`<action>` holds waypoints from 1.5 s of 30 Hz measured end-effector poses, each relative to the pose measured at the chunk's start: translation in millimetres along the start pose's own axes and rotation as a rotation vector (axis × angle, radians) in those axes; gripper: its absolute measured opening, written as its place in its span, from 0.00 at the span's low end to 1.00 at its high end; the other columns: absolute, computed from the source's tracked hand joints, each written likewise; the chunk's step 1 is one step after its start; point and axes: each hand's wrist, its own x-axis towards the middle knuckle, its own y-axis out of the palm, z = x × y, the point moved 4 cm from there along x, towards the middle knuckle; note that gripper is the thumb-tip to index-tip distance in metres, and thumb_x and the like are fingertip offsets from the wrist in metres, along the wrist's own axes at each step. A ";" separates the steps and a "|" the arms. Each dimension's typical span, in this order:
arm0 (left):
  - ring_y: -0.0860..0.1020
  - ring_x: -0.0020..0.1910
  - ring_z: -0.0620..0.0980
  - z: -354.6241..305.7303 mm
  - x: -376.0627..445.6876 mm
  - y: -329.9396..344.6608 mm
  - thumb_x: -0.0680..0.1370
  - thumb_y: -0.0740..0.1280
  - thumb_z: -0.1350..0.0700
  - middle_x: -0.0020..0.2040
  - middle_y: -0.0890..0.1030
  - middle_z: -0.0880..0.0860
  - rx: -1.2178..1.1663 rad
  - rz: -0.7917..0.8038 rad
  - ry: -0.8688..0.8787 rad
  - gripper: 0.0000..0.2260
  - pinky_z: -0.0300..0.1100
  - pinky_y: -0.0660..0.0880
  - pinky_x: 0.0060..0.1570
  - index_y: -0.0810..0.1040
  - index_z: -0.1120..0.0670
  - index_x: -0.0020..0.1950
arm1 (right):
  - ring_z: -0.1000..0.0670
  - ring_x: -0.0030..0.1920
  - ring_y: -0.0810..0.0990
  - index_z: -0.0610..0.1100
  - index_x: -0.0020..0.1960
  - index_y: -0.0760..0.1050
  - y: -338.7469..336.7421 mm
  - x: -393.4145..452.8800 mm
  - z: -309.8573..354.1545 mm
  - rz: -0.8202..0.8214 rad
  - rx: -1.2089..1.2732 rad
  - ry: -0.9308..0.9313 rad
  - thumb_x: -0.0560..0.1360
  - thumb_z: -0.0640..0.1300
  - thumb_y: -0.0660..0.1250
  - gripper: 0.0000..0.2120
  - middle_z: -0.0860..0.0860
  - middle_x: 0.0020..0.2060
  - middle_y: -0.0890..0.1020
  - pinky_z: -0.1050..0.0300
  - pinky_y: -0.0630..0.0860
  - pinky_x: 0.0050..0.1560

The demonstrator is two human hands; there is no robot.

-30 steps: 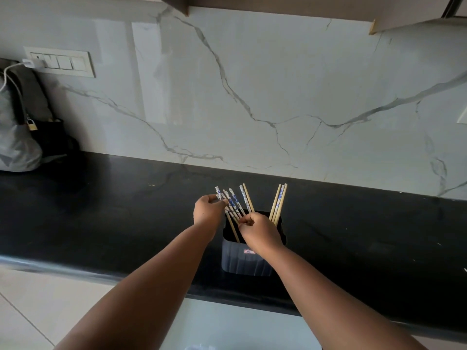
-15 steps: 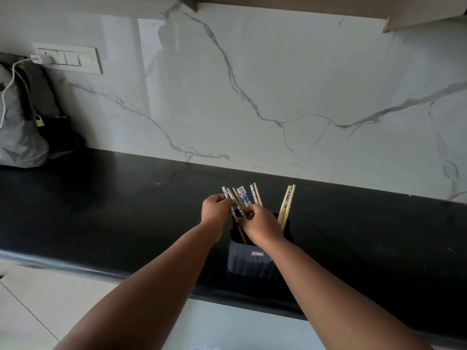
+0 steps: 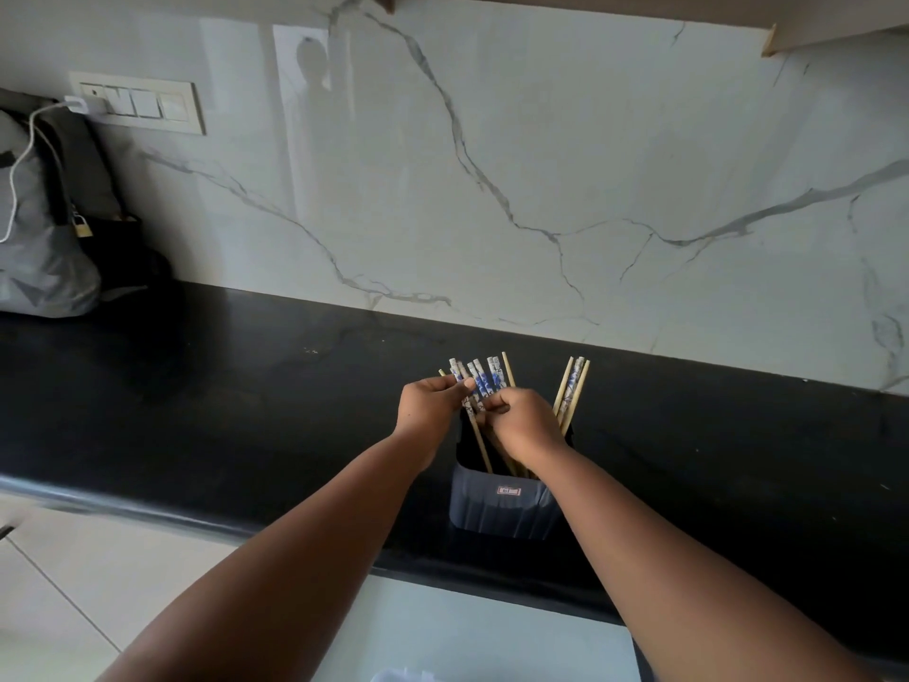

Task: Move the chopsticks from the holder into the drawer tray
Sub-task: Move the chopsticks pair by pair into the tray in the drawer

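Observation:
A dark blue-grey holder point(image 3: 497, 507) stands near the front edge of the black counter point(image 3: 246, 401). Several chopsticks with blue-and-white patterned tops point(image 3: 479, 376) stick out of its left side. My left hand point(image 3: 428, 406) and my right hand point(image 3: 521, 423) are both closed around this bunch, just above the holder's rim. A second small group of plain wooden chopsticks point(image 3: 570, 391) leans out on the right side, untouched. The lower ends of the chopsticks are hidden inside the holder. No drawer tray is in view.
A grey bag point(image 3: 39, 238) with a white cable and a small padlock sits at the far left of the counter, under a switch panel point(image 3: 137, 103). A marble backsplash point(image 3: 541, 189) rises behind. White cabinet fronts point(image 3: 98, 573) lie below the counter edge.
Both hands have drawn closer together around the patterned chopsticks, gathering them into a tighter bunch. The view has shifted slightly.

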 end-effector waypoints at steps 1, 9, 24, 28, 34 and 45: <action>0.84 0.48 0.53 -0.9 -1.0 1.7 0.75 0.72 0.60 0.43 0.86 0.56 -0.003 0.017 0.009 0.04 0.44 0.79 0.52 0.86 0.53 0.42 | 0.51 0.40 0.80 0.51 0.42 0.80 -0.9 1.0 2.3 0.006 0.034 -0.008 0.74 0.44 0.71 0.04 0.53 0.39 0.83 0.61 0.70 0.35; 0.83 0.50 0.55 -8.1 -4.7 3.2 0.75 0.73 0.60 0.45 0.86 0.58 0.012 0.028 0.013 0.02 0.45 0.79 0.53 0.85 0.55 0.45 | 0.54 0.39 0.81 0.49 0.44 0.82 -2.4 -0.8 13.1 0.061 0.174 -0.037 0.72 0.40 0.73 0.05 0.54 0.37 0.83 0.61 0.73 0.39; 0.79 0.28 0.40 -18.4 -20.5 2.4 0.76 0.71 0.60 0.32 0.84 0.50 0.079 0.007 -0.018 0.04 0.32 0.75 0.30 0.83 0.61 0.47 | 0.52 0.40 0.80 0.45 0.45 0.83 2.0 -19.9 -1.8 0.180 0.041 0.042 0.73 0.41 0.72 0.02 0.55 0.36 0.82 0.59 0.72 0.38; 0.77 0.33 0.47 -43.3 -25.2 10.2 0.75 0.73 0.57 0.32 0.82 0.51 0.153 0.014 0.104 0.03 0.41 0.76 0.40 0.85 0.54 0.41 | 0.49 0.45 0.82 0.46 0.46 0.81 -18.9 -23.3 10.5 0.146 0.175 0.013 0.72 0.41 0.75 0.05 0.50 0.42 0.84 0.50 0.79 0.50; 0.81 0.44 0.35 -117.1 -45.8 23.2 0.75 0.72 0.51 0.46 0.86 0.45 0.384 -0.037 0.513 0.09 0.35 0.77 0.47 0.85 0.52 0.53 | 0.48 0.38 0.84 0.35 0.50 0.79 -69.4 -32.2 8.7 -0.035 0.767 0.237 0.73 0.40 0.73 0.10 0.44 0.42 0.84 0.59 0.82 0.36; 0.82 0.43 0.50 -107.7 -163.6 62.0 0.77 0.70 0.60 0.46 0.86 0.49 1.133 0.451 1.968 0.06 0.42 0.77 0.40 0.86 0.53 0.49 | 0.49 0.35 0.85 0.33 0.43 0.82 -102.7 -45.1 45.4 0.355 1.101 0.386 0.63 0.37 0.75 0.11 0.43 0.35 0.85 0.60 0.82 0.37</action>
